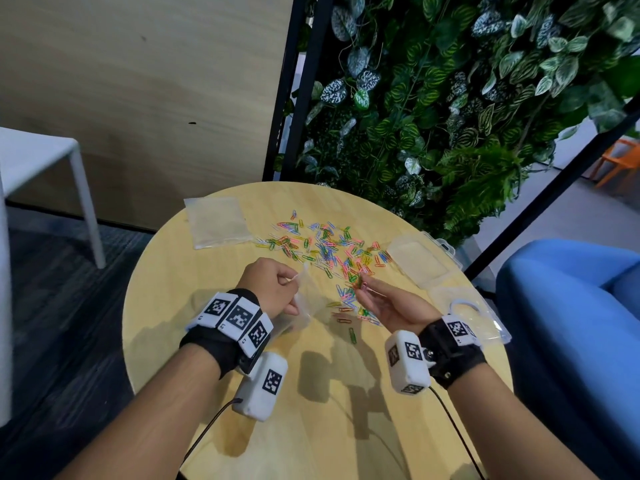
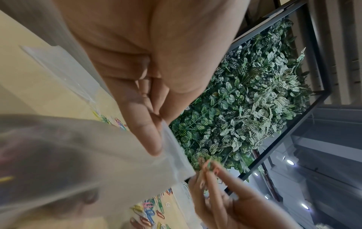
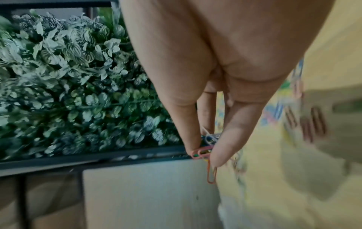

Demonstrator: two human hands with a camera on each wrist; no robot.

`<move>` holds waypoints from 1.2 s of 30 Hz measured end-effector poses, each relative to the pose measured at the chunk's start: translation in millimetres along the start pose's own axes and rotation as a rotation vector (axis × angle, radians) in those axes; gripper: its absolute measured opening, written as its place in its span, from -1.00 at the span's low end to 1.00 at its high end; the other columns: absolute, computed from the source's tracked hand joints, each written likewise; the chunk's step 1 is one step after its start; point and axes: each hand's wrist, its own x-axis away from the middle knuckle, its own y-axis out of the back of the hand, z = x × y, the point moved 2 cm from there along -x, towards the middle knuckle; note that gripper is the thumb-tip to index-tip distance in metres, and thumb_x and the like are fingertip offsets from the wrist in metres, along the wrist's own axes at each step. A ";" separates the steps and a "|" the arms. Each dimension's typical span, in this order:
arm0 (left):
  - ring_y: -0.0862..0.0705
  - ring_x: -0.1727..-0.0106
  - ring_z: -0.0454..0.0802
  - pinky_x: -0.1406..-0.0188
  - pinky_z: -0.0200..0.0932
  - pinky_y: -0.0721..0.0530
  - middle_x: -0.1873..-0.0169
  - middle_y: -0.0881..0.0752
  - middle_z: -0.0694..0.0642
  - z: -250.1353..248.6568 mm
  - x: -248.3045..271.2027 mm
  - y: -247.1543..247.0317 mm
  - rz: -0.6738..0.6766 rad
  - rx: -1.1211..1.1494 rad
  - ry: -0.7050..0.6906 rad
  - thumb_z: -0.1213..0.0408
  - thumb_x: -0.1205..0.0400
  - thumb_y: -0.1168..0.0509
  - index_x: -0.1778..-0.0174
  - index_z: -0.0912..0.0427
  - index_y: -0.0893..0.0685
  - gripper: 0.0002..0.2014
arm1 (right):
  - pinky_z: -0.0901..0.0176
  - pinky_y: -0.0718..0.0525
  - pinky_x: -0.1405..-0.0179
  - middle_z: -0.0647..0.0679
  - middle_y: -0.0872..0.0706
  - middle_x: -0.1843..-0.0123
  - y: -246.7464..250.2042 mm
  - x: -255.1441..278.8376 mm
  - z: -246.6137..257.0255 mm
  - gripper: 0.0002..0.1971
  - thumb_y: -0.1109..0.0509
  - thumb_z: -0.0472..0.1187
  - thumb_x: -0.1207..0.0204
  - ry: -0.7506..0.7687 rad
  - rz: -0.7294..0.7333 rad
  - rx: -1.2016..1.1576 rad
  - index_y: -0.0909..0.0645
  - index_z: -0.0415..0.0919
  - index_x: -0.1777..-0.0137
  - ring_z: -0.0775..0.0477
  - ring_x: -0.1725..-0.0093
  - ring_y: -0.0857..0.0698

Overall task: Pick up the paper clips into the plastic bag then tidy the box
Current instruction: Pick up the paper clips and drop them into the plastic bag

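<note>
1. a small bunch of coloured paper clips (image 3: 203,152) is pinched between the thumb and fingers (image 3: 225,148) of the right hand (image 1: 391,306), one orange clip dangling below the grasp.
2. the rim of a clear plastic bag (image 1: 304,299) is pinched by the curled fingers (image 2: 145,131) of the left hand (image 1: 273,289), and the bag is held up off the bench (image 1: 311,410) with its mouth turned toward the right hand.
3. the held clips are seen just beside the bag's mouth, not yet inside it; whether the mouth is properly parted cannot be told.
4. the step in hand is judged to be the loading of clips into the bag, at an early stage, since a wide scatter of loose clips (image 1: 325,244) is left on the bench beyond the hands.
5. for the next move, the pinched bunch would need to be carried over the opening and let go, with care for the dangling clip, which could catch on the rim.
6. further out, a second flat bag (image 1: 218,223) lies at the far left, and an open clear box (image 1: 422,261) at the right is yet to be tidied.
</note>
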 end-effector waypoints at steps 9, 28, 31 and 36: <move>-0.77 0.55 -0.13 0.48 -0.23 -0.78 0.26 -0.71 0.02 -2.5 2.8 -0.2 -0.024 -0.004 -0.016 0.39 -0.70 -0.25 -0.04 0.19 -0.74 -0.84 | 0.34 -0.75 0.16 -0.11 -0.75 0.30 -77.0 13.8 -25.4 -0.85 -0.47 -0.41 -0.49 0.203 0.097 0.633 -0.71 -0.52 0.02 0.05 0.29 -0.74; -0.83 0.38 0.18 0.28 0.01 -0.85 0.18 -0.76 0.15 -5.3 4.6 4.9 0.022 0.054 -0.053 0.42 -0.70 -0.26 -0.03 0.23 -0.79 -0.82 | 0.20 -0.54 0.31 -0.12 -0.68 0.29 -105.9 18.4 -24.3 -0.55 -0.13 -0.61 -0.41 0.408 0.188 1.511 -0.75 -0.12 0.19 -0.06 0.29 -0.56; -0.84 0.38 0.16 0.33 -0.01 -0.85 0.13 -0.77 0.21 -4.3 1.1 12.1 0.010 0.083 -0.059 0.41 -0.70 -0.25 -0.03 0.23 -0.78 -0.82 | 0.07 -0.79 -0.06 -0.21 -0.79 -0.06 -92.1 16.1 -11.5 -0.62 -0.18 -0.63 -0.51 0.415 0.184 0.982 -0.72 -0.38 -0.18 -0.05 -0.04 -0.77; -0.83 0.35 0.23 0.34 0.04 -0.85 0.13 -0.76 0.29 -4.7 -0.9 23.5 -0.026 0.103 -0.080 0.43 -0.70 -0.24 0.01 0.19 -0.79 -0.79 | -0.02 -0.84 0.14 -0.17 -0.73 -0.09 -17.0 -1.8 19.8 -0.54 -0.52 -0.18 -0.49 0.324 -0.197 1.007 -0.60 -0.26 -0.38 -0.06 0.15 -0.75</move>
